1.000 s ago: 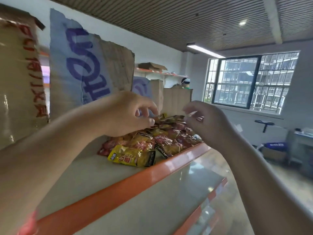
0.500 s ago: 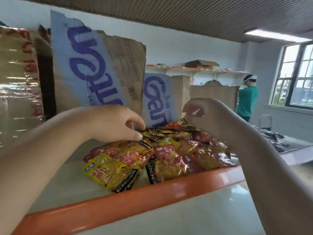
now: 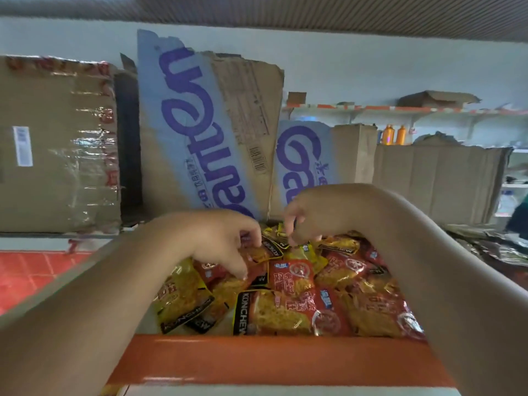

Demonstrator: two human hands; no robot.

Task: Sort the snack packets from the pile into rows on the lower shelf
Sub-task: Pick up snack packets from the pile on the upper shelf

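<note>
At centre, left hand (image 3: 217, 238) and right hand (image 3: 311, 215) are sinking into the snack packets (image 3: 285, 307) to pick; grasp unclear.

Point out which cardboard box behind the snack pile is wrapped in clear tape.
The leftmost box, with the white label; the blue-lettered boxes beside it show bare cardboard.

A pale wall (image 3: 371, 67) runs behind, under a dark slatted ceiling (image 3: 314, 15). In front of it stand a taped brown carton (image 3: 57, 144) at left, a tall torn cardboard sheet (image 3: 205, 132) with purple lettering, a shorter lettered sheet (image 3: 303, 161) beside it, and plain cardboard (image 3: 437, 181) at right. An orange-edged wall shelf (image 3: 400, 110) carries an open box (image 3: 437, 99); 2 orange bottles (image 3: 394, 134) stand below. Red floor tiles (image 3: 31, 272) show at lower left.
</note>
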